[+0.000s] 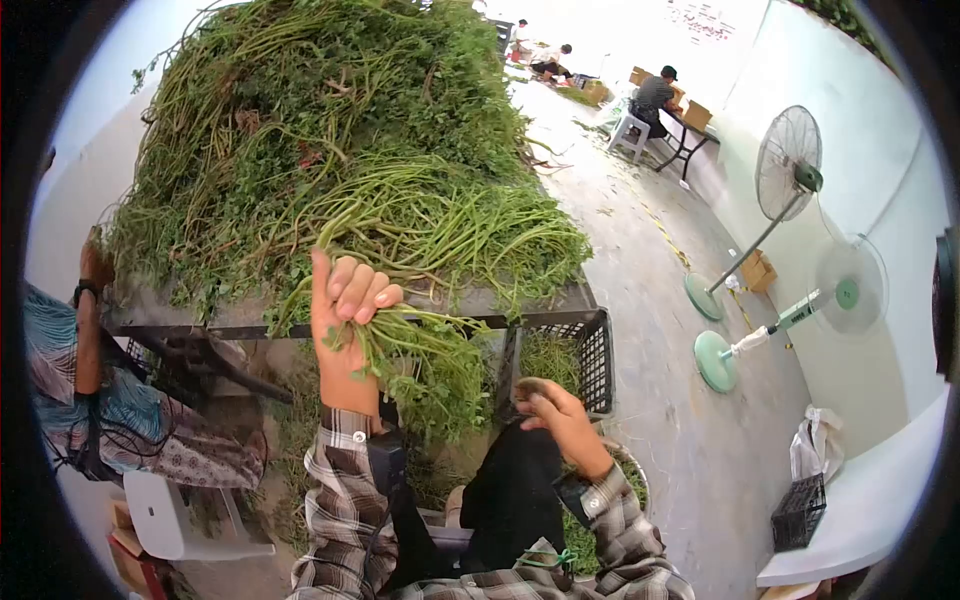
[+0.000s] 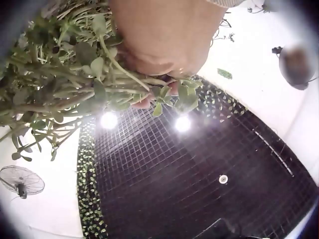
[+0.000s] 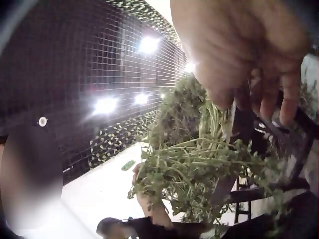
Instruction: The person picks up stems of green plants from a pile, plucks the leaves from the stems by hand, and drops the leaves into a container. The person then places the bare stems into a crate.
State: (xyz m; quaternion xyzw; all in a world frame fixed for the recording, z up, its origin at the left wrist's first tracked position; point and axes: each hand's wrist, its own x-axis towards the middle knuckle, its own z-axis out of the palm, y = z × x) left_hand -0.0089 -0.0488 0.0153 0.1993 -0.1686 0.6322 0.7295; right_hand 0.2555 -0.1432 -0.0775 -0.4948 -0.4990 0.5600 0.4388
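My left hand [image 1: 345, 310] grips a bunch of leafy green stems [image 1: 432, 375] in front of the table edge, its fingers curled round them. In the left wrist view the stems [image 2: 60, 99] stick out to the left from under the fist. To the right of the bunch is my right hand [image 1: 562, 418], apart from it, with fingers loosely bent. The right wrist view shows its fingers [image 3: 269, 94] hanging down, holding nothing, above the bunch. A large heap of the same greens [image 1: 330, 130] covers the table behind.
A black plastic crate [image 1: 597, 370] with greens inside stands by the table's near right corner. Two fans [image 1: 790, 165] stand on the floor at right. Another person's arm [image 1: 88, 330] reaches to the heap at left, near a white stool [image 1: 165, 515].
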